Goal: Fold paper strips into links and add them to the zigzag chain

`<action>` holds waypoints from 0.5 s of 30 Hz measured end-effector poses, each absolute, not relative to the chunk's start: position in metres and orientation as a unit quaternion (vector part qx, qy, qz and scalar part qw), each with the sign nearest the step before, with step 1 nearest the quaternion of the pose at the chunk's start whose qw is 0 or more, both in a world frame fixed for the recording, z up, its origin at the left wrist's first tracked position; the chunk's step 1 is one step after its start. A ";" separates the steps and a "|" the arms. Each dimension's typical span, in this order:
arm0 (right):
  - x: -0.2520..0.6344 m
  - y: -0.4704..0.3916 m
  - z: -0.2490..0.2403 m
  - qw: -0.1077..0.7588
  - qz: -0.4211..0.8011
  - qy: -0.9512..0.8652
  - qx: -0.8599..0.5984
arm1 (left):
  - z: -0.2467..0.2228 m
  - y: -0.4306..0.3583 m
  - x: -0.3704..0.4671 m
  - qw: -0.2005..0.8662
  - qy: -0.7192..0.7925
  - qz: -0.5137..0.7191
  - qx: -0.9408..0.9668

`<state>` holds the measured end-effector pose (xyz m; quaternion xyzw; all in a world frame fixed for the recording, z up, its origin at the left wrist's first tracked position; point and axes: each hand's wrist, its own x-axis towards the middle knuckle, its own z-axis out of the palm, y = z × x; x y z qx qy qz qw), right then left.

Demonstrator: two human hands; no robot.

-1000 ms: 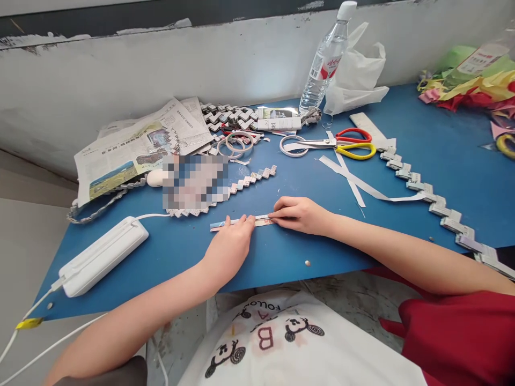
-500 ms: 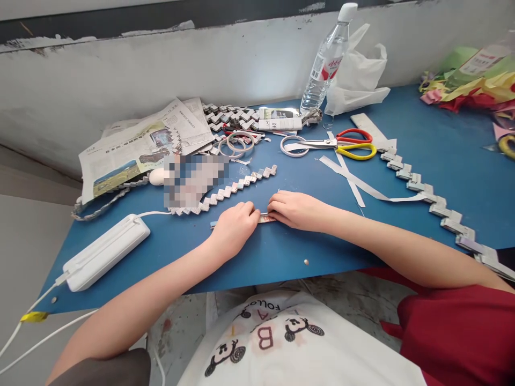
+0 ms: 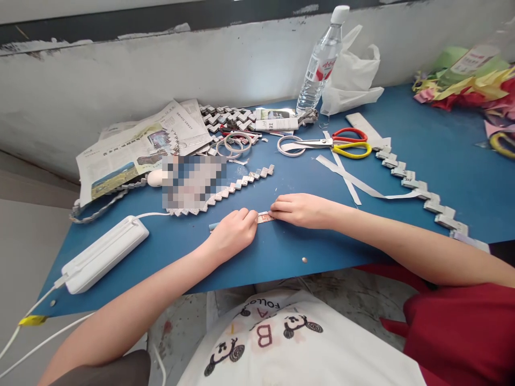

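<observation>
A narrow folded paper strip (image 3: 264, 217) with printed colours lies across the blue table in front of me. My left hand (image 3: 236, 231) is closed on its left part, and a pale blue end pokes out past the wrist side. Pinched over the right part are the fingers of my right hand (image 3: 295, 210), which cover that end. A short printed stretch shows between the two hands. Just beyond them runs a zigzag woven paper chain (image 3: 241, 183). Another, wider zigzag chain (image 3: 408, 177) extends down the right side of the table.
Red-and-yellow scissors (image 3: 350, 143) lie across a tape roll (image 3: 290, 146), near loose white strips (image 3: 354, 182). Newspapers (image 3: 120, 155) sit at the back left, a white power bank (image 3: 105, 254) at front left. A water bottle (image 3: 319, 64) and plastic bag (image 3: 354, 75) stand behind.
The printed face of the strip between my hands now shows wider and flatter. My right hand has shifted slightly right, opening the gap between the hands a little.
</observation>
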<state>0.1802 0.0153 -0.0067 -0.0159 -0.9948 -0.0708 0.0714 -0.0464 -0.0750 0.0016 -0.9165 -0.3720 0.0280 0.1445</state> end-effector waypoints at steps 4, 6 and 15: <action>0.185 0.013 -0.005 0.077 -0.004 -0.996 -0.053 | 0.005 -0.078 -0.043 0.116 -0.398 0.037 -0.909; 0.187 0.011 -0.005 0.103 0.056 -0.988 -0.097 | 0.007 -0.079 -0.041 0.079 -0.431 0.019 -0.899; 0.176 0.003 0.001 0.191 0.383 -0.808 -0.405 | -0.001 -0.075 -0.044 -0.214 -0.595 -0.245 -0.735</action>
